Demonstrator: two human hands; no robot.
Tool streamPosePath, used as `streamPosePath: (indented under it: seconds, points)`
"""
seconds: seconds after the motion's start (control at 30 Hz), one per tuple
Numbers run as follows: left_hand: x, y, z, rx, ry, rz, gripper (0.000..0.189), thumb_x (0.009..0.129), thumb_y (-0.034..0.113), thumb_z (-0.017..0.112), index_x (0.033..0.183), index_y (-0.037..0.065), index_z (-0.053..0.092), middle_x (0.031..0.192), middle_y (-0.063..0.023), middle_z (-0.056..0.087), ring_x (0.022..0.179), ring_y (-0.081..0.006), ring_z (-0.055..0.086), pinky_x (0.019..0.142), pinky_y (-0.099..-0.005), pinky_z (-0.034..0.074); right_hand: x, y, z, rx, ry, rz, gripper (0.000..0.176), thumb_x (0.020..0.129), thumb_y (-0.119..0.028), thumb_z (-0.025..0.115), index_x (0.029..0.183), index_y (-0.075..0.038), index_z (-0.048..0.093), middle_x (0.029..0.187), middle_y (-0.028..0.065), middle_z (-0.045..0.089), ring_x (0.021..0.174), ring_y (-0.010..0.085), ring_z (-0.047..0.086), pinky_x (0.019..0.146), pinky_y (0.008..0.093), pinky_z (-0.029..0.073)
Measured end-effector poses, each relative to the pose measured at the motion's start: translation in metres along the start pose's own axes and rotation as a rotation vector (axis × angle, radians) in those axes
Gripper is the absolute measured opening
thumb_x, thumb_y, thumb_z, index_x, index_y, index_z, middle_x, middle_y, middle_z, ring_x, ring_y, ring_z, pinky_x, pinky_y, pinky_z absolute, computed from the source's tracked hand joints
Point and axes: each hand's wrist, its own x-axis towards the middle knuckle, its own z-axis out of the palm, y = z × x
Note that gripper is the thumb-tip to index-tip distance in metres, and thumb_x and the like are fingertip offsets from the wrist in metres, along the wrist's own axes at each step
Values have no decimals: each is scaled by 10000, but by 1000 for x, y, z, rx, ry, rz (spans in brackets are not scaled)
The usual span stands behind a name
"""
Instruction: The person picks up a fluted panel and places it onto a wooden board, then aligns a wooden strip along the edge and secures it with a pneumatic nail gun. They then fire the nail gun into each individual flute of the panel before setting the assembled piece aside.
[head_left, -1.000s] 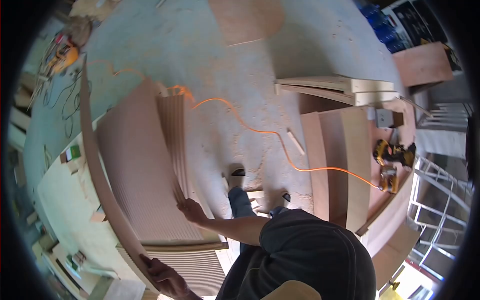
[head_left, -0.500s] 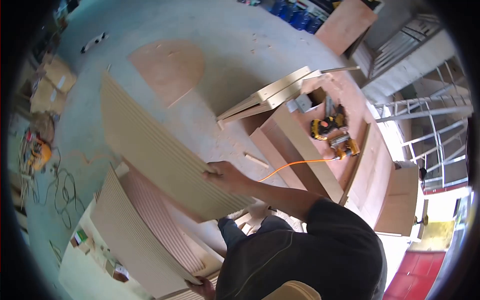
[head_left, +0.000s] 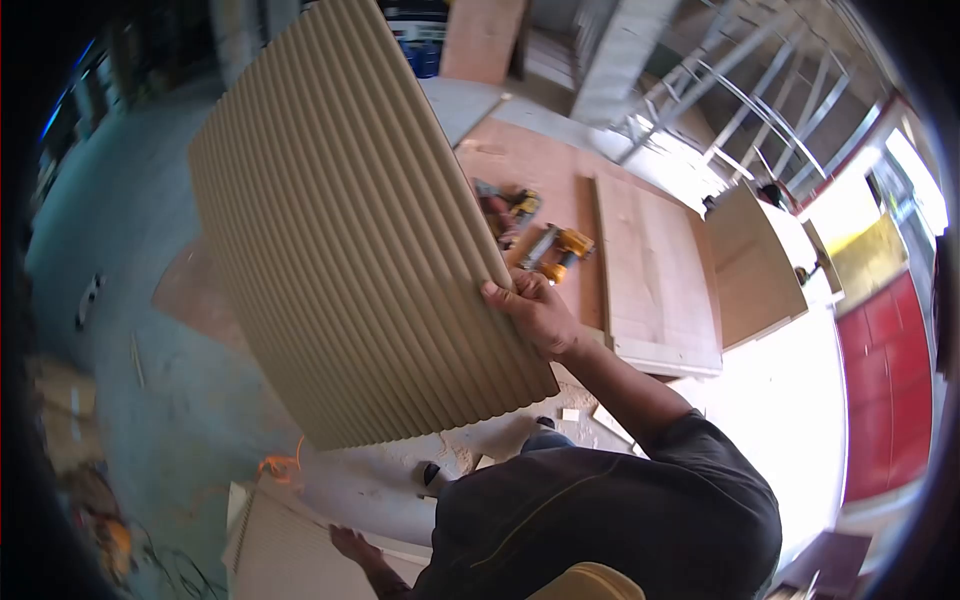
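My right hand (head_left: 538, 312) grips a large fluted wooden panel (head_left: 350, 230) by its right edge, with the thumb over the ribbed face. The panel stands raised and tilted in front of me, its ribs facing me, and hides part of the floor and workbench. Low on the left, my left hand (head_left: 355, 548) is open, fingers stretched out beside the edge of another pale ribbed panel (head_left: 285, 550).
A yellow nail gun (head_left: 562, 252) and a yellow power drill (head_left: 522, 205) lie on the wooden workbench (head_left: 590, 150) beyond the panel. A plywood box (head_left: 750, 270) stands to the right. A half-round board (head_left: 200, 295) lies on the floor; an orange hose (head_left: 283, 465) is at lower left.
My right hand has lifted the fluted panel and swung it to the right, turning its ribbed face toward me. My view has turned right. My left hand's fingers have stretched out.
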Motion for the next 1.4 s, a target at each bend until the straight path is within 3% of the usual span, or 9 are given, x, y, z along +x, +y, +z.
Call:
streamPosePath:
  seconds: [0.13, 0.2, 0.37, 0.6, 0.7, 0.93, 1.13, 1.27, 1.4]
  points:
    - [-57, 269, 226, -233, -826, 247, 751, 1155, 587, 330, 1714, 90, 261, 1712, -224, 359, 1601, -352, 334, 1303, -544, 229, -71, -26, -116, 212, 173, -12, 326, 1101, -317, 672, 1278, -46, 710, 1079, 51, 779, 925, 115, 735, 847, 317, 608]
    - [-144, 333, 329, -393, -1352, 102, 729, 1165, 491, 435, 1721, 64, 236, 1729, -221, 330, 1596, -308, 347, 1291, -483, 290, -111, -19, -188, 220, 258, -68, 342, 1100, -322, 668, 1281, -33, 697, 1087, 57, 775, 947, 118, 734, 859, 313, 606]
    - [-298, 272, 515, 101, -1246, 509, 553, 1091, 192, 679, 1564, -16, 479, 1514, -133, 599, 1395, -183, 559, 1172, -342, 440, -194, -7, -380, -88, 711, -275, 405, 1095, -329, 679, 1296, 22, 664, 1095, 58, 761, 987, 101, 704, 865, 305, 580]
    - [-457, 67, 698, 245, -1388, 379, 251, 1101, 145, 645, 1292, -15, 620, 1099, -27, 692, 1013, -86, 622, 905, -269, 502, -269, 84, -637, -671, 1356, 171, 488, 999, -452, 750, 1104, 25, 747, 904, 131, 753, 861, 191, 721, 803, 379, 558]
    - [-469, 4, 719, 404, -1291, 337, 259, 1082, 162, 660, 1257, -26, 624, 1059, -31, 697, 969, -104, 632, 862, -280, 519, -281, 124, -679, -685, 1422, 214, 483, 969, -446, 779, 913, 34, 767, 704, 130, 686, 718, 178, 674, 723, 402, 533]
    - [-447, -88, 745, 513, -1233, 311, 227, 1075, 144, 654, 1242, -8, 626, 1107, -45, 700, 1014, -117, 647, 887, -290, 535, -266, 167, -743, -688, 1128, 599, 496, 980, -491, 674, 1086, -23, 798, 944, 211, 787, 948, 357, 763, 873, 464, 576]
    - [-432, -106, 750, 1121, -1170, 723, 776, 999, 281, 706, 1611, -51, 364, 1563, -365, 487, 1475, -496, 466, 1248, -522, 360, -269, 196, -728, -1221, 1232, 689, 568, 944, -479, 688, 1361, -95, 717, 1342, 378, 629, 1269, 498, 619, 1112, 521, 504]
    - [-430, -120, 716, 1192, -1004, 1251, 680, 986, 238, 729, 1526, -76, 459, 1300, -251, 624, 1208, -400, 628, 1160, -475, 426, -291, 230, -742, -842, 1193, 720, 582, 1001, -458, 681, 1434, -69, 676, 1317, 299, 704, 1283, 424, 670, 1098, 489, 526]
    - [-436, -90, 720, 1234, -1297, 732, 658, 1008, 245, 719, 1529, -68, 467, 1278, -250, 612, 1213, -405, 580, 1092, -493, 464, -307, 255, -758, -780, 1149, 545, 518, 1016, -379, 675, 1411, -43, 668, 1197, 300, 747, 1170, 444, 718, 993, 500, 567]
